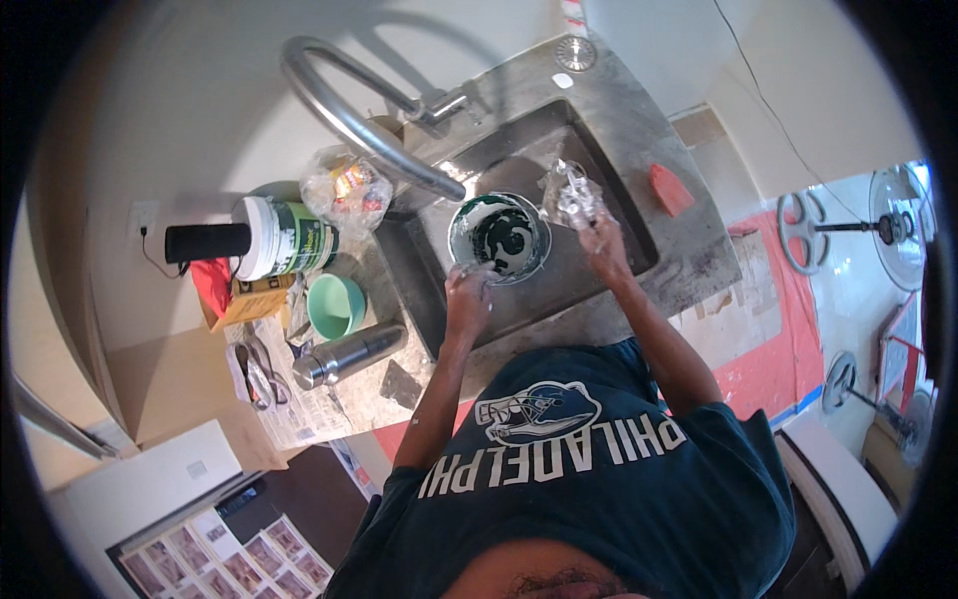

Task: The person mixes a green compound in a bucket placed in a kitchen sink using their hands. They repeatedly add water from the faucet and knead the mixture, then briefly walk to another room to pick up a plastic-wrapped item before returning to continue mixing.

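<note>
A metal sink (634,220) holds a round bucket (539,245), its dark green inside smeared with white. My left hand (469,292) has closed fingers on the bucket's near-left rim. To the bucket's right, my right hand (604,243) grips a crumpled, translucent object (571,190) coated in white, which I cannot make out clearly. The steel faucet spout (399,160) arches over the bucket from the back left.
Left on the counter (699,250) are a white tub (261,240), black cylinder (207,242), plastic bag (349,195), mint bowl (334,307) and steel bottle (347,355). A red sponge-like block (671,190) lies right of the sink, a drain strainer (575,54) behind it.
</note>
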Action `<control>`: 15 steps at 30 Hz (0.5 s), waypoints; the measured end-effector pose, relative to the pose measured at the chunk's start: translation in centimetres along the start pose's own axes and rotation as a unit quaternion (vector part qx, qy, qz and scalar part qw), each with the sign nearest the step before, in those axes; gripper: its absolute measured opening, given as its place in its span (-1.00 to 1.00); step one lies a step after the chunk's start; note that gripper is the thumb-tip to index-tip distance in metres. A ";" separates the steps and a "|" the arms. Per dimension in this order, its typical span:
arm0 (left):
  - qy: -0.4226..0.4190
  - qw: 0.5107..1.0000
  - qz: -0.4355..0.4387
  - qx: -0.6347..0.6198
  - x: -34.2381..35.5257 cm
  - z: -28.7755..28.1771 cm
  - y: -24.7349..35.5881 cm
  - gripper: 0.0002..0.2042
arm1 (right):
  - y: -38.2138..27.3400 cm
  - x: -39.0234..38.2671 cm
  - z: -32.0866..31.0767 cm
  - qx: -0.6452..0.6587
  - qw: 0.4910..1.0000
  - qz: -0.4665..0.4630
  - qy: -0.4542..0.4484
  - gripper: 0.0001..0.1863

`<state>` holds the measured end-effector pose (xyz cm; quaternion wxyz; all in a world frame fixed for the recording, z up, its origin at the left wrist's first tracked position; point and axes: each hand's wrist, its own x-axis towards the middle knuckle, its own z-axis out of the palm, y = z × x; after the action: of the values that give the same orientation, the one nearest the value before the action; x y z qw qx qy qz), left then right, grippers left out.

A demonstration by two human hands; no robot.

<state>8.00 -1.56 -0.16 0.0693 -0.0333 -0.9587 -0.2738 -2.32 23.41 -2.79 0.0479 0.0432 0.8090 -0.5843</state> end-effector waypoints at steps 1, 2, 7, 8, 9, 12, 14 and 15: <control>0.040 0.999 -0.006 -0.026 -0.2 -0.3 0.1 -0.72 | -0.3 0.2 -0.3 0.077 0.997 -0.015 -0.012 -0.68; 0.070 0.987 -0.106 -0.093 -0.1 -0.3 -0.4 -0.67 | -0.7 0.6 -0.5 0.154 0.987 -0.029 -0.025 -0.68; 0.100 0.960 -0.242 -0.101 3.1 0.5 -3.2 -0.50 | -0.6 2.7 1.7 0.239 0.966 -0.070 -0.067 -0.43; 0.083 0.970 -0.221 -0.064 3.2 0.4 -4.0 -0.50 | -2.3 2.5 1.9 0.242 0.961 -0.111 -0.073 -0.41; 0.065 0.977 -0.200 -0.026 3.2 0.3 -4.8 -0.51 | -3.2 2.6 2.1 0.254 0.955 -0.115 -0.100 -0.44; 0.098 0.975 -0.179 -0.090 3.8 0.5 -6.5 -0.47 | -2.4 4.4 2.6 0.186 0.966 -0.046 -0.171 -0.62; 0.185 0.948 -0.190 -0.176 3.1 1.7 -8.5 -0.46 | -5.4 3.9 1.7 0.100 0.969 -0.091 -0.204 -0.64; 0.147 0.924 -0.263 -0.237 1.9 2.7 -9.3 -0.45 | -6.6 3.6 1.6 0.058 0.967 -0.115 -0.221 -0.64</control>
<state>4.87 -8.01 -6.96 0.1254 0.2449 -0.8191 -0.5033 -6.68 19.86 2.50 0.1552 -0.1777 0.7423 -0.6271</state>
